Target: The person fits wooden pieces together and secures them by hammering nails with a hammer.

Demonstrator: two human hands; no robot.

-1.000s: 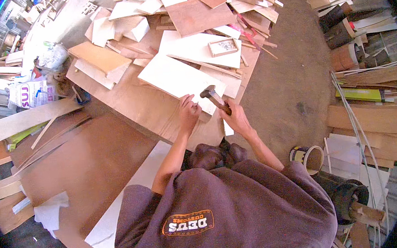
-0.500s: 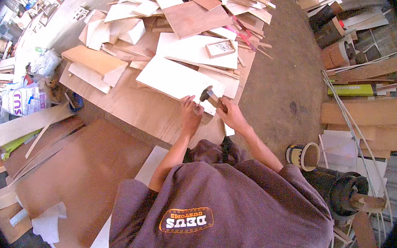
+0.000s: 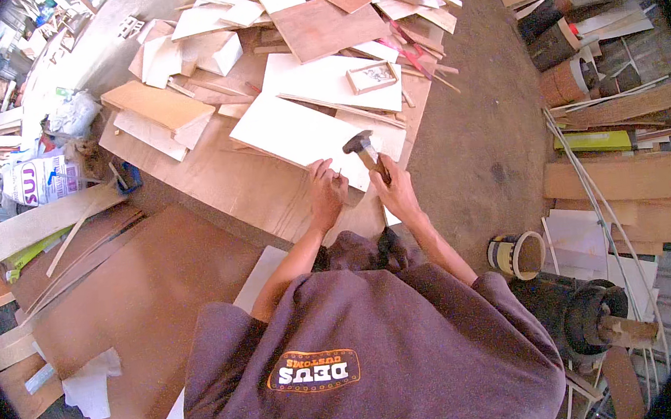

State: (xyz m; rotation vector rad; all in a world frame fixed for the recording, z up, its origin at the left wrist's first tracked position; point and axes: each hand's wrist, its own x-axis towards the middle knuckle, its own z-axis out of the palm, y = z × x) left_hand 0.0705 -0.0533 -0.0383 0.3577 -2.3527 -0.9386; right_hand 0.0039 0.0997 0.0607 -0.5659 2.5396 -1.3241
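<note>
My right hand [image 3: 399,195] is wrapped round the wooden handle of a hammer [image 3: 360,144]. The dark hammer head is held over a white board [image 3: 296,136], a little to the right of my left hand [image 3: 328,196]. The fingers of that left hand are pinched together at the board's near edge, with a thin dark nail [image 3: 339,174] showing at their tips. How far the nail is in the wood is too small to tell. On another white board farther back lies a small shallow wooden box [image 3: 372,77] with small bits in it.
A wooden worktop [image 3: 213,193] carries a heap of offcuts [image 3: 326,28] at its far side. Brown sheets [image 3: 142,301] lie to the left. On the right are a bucket [image 3: 517,257], long thin strips [image 3: 592,193] and stacked boards [image 3: 616,186].
The hammer head has moved away from the fingers of my left hand, slightly farther and to the right, and has turned. My left hand stays at almost the same spot.
</note>
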